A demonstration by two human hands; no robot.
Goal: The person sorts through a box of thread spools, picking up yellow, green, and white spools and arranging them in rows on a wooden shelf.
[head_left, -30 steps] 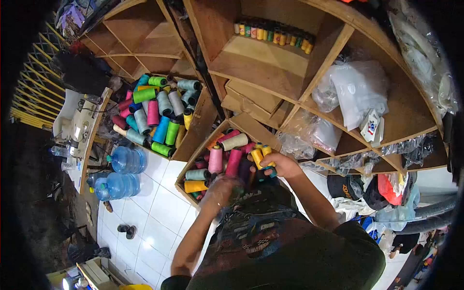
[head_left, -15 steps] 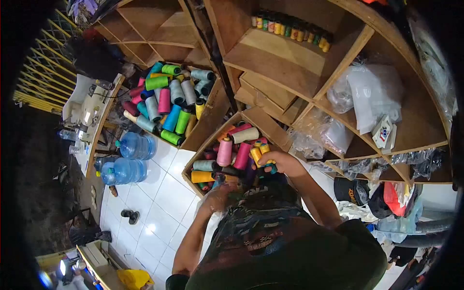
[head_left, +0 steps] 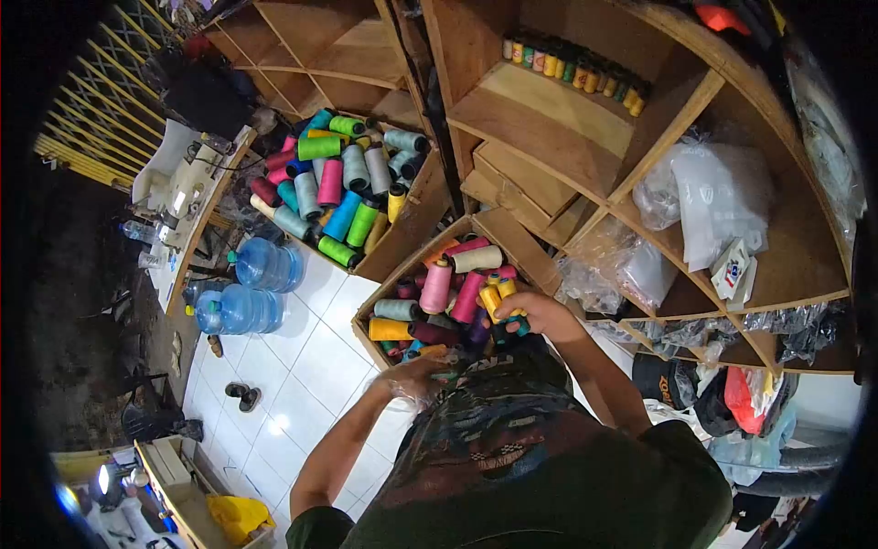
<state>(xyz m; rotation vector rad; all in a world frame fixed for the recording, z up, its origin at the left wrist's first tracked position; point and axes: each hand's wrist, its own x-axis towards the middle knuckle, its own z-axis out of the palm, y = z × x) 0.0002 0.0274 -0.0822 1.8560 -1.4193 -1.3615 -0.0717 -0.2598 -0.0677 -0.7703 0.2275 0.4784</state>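
Note:
My right hand (head_left: 540, 314) is closed around small yellow thread spools (head_left: 495, 297), with a teal spool (head_left: 519, 324) by its fingertips. It is over the right side of a cardboard box (head_left: 366, 340) filled with thread cones. Near the box's front edge, my left hand (head_left: 407, 377) is curled against a crinkled clear plastic bag (head_left: 422, 392); its fingertips are partly hidden. Among the cones in the box are a pink cone (head_left: 436, 286), a cream cone (head_left: 477, 258), a magenta cone (head_left: 467, 297) and an orange cone (head_left: 390, 330).
A second box (head_left: 402, 240) heaped with colourful cones stands behind to the left. Wooden shelves (head_left: 540, 114) rise at the back, bearing a row of small spools (head_left: 572, 73) and plastic packets (head_left: 722, 197). Large blue water bottles (head_left: 251, 308) stand on the tiled floor (head_left: 311, 348).
The view has shifted slightly, so the boxes and shelves appear farther right. My right hand still holds the yellow spools over the box. My left hand has drawn slightly back from the cones.

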